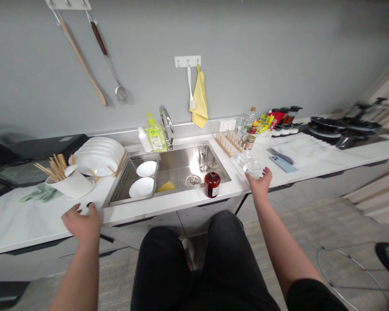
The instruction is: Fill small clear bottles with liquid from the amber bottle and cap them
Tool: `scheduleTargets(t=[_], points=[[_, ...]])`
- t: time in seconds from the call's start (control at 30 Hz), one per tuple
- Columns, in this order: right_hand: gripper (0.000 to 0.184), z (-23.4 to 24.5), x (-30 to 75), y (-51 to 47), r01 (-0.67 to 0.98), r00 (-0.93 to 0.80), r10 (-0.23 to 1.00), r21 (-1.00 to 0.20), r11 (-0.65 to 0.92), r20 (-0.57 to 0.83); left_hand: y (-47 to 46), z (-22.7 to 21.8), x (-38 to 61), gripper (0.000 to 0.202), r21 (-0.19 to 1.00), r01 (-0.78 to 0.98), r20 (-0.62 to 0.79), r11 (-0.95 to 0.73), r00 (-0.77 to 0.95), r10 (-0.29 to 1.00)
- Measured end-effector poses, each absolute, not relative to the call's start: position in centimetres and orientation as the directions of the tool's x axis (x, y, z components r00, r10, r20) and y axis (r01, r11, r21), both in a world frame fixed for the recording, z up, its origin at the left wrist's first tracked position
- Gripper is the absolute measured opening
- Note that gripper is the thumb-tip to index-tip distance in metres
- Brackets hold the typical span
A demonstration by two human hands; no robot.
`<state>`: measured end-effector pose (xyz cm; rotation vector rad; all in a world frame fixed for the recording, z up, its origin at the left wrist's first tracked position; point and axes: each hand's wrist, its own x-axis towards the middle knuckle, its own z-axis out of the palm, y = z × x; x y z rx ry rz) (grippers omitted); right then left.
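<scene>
Left hand (81,223) above the front edge of the white marble bench (19,222), grip wide, fingers spread, nothing held. Nearest to it, a white utensil cup (71,185) on a saucer, packed with wooden sticks, and pale green rubber gloves (41,193) just beside the cup. Behind the cup, a leaning stack of white plates (97,156).

Right hand (259,185) at the bench edge right of the sink, grip wide and empty, fingertips just below a crumpled clear plastic bag (249,165); contact between the 2 impossible to tell. Just left of that hand, a dark red bottle (212,184) upright on the bench.

Between the hands, a stainless steel sink (181,196), with 2 white dishes (141,181) on a wire rack at its left side and a yellow sponge (166,186) on its floor beside the rack. Behind the sink, a chrome faucet (166,125) and a green dish soap bottle (156,136). Right of the sink, a wooden dish rack (228,144). Farther right, a blue phone (282,164) beside a white cloth (301,151). Higher up, on the wall, a yellow towel (199,101) on a white hook rail (187,61).
</scene>
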<state>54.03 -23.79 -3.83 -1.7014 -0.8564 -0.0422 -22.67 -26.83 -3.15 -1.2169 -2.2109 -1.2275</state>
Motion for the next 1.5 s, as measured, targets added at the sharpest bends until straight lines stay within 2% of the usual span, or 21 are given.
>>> scheduleTargets(t=[0.07, 0.13, 0.27, 0.37, 0.53, 0.63, 0.7, 0.77, 0.83, 0.93, 0.97, 1.03, 1.1, 1.17, 1.23, 1.3, 1.4, 1.5], points=[[0.117, -2.8, 55.0, -22.0, 0.549, 0.733, 0.547, -0.826, -0.127, 0.403, -27.0, -3.2, -20.4, 0.054, 0.511, 0.838, 0.667, 0.191, -0.527, 0.527], [0.120, -2.1, 55.4, -20.8, 0.541, 0.732, 0.583, -0.821, -0.180, 0.354, -26.7, -3.2, -17.6, 0.050, 0.472, 0.877, 0.691, 0.096, -0.435, 0.578], [0.106, -1.8, 55.2, -20.0, 0.494, 0.775, 0.579, -0.814, -0.307, 0.252, -25.4, -3.1, -12.8, 0.043, 0.354, 0.926, 0.712, -0.133, -0.174, 0.680], [0.095, -1.7, 54.9, -20.5, 0.477, 0.796, 0.556, -0.814, -0.331, 0.240, -24.8, -3.1, -11.3, 0.041, 0.316, 0.933, 0.714, -0.171, -0.115, 0.691], [0.092, -1.9, 54.0, -23.1, 0.458, 0.796, 0.540, -0.856, -0.241, 0.274, -24.9, -3.4, -11.6, 0.041, 0.343, 0.925, 0.701, -0.161, -0.138, 0.699], [0.094, -1.8, 52.8, -26.3, 0.365, 0.760, 0.580, -0.931, -0.008, 0.293, -25.1, -3.1, -11.9, 0.042, 0.371, 0.918, 0.679, -0.138, -0.167, 0.715], [0.093, -1.3, 51.6, -28.9, 0.239, 0.672, 0.679, -0.954, 0.179, 0.295, -25.3, -2.6, -11.8, 0.041, 0.395, 0.910, 0.669, -0.127, -0.190, 0.719], [0.087, -0.4, 50.1, -31.9, 0.134, 0.528, 0.791, -0.950, 0.283, 0.310, -25.9, -1.8, -10.9, 0.039, 0.439, 0.888, 0.656, -0.136, -0.213, 0.724], [0.082, 0.7, 48.2, -34.9, 0.096, 0.347, 0.885, -0.950, 0.297, 0.311, -27.3, -0.7, -8.8, 0.036, 0.524, 0.834, 0.629, -0.171, -0.244, 0.739], [0.082, 2.3, 44.5, -38.5, 0.005, 0.042, 0.974, -0.975, 0.221, 0.221, -31.3, 1.4, -3.1, 0.033, 0.702, 0.649, 0.544, -0.292, -0.225, 0.809], [0.083, 2.6, 43.0, -39.4, -0.045, -0.055, 0.980, -0.981, 0.187, 0.190, -32.9, 2.2, -0.8, 0.032, 0.742, 0.566, 0.518, -0.359, -0.144, 0.843], [0.086, 3.1, 39.8, -40.5, -0.147, -0.227, 0.963, -0.983, 0.112, 0.144, -36.2, 3.9, 3.5, 0.036, 0.789, 0.359, 0.478, -0.498, 0.150, 0.866], [0.087, 3.5, 36.6, -41.0, -0.223, -0.356, 0.924, -0.973, 0.060, 0.139, -38.8, 5.5, 6.8, 0.062, 0.857, 0.161, 0.406, -0.489, 0.372, 0.835], [0.088, 3.8, 33.9, -41.1, -0.259, -0.456, 0.873, -0.964, 0.055, 0.172, -40.3, 6.6, 8.4, 0.079, 0.911, 0.033, 0.343, -0.410, 0.488, 0.802], [0.090, 4.0, 32.0, -40.9, -0.274, -0.528, 0.823, -0.959, 0.066, 0.208, -40.9, 7.2, 8.6, 0.079, 0.938, -0.032, 0.310, -0.345, 0.522, 0.795], [0.091, 4.2, 30.8, -40.7, -0.290, -0.564, 0.796, -0.955, 0.057, 0.219, -40.9, 7.4, 8.0, 0.069, 0.947, -0.056, 0.298, -0.315, 0.512, 0.806], [0.091, 4.1, 30.0, -40.6, -0.303, -0.564, 0.799, -0.952, 0.037, 0.211, -40.7, 7.3, 7.0, 0.060, 0.960, -0.072, 0.269, -0.271, 0.502, 0.822], [0.094, 4.0, 29.7, -40.7, -0.288, -0.553, 0.801, -0.955, 0.072, 0.228, -40.7, 7.3, 6.7, 0.062, 0.970, -0.090, 0.241, -0.227, 0.492, 0.837]])
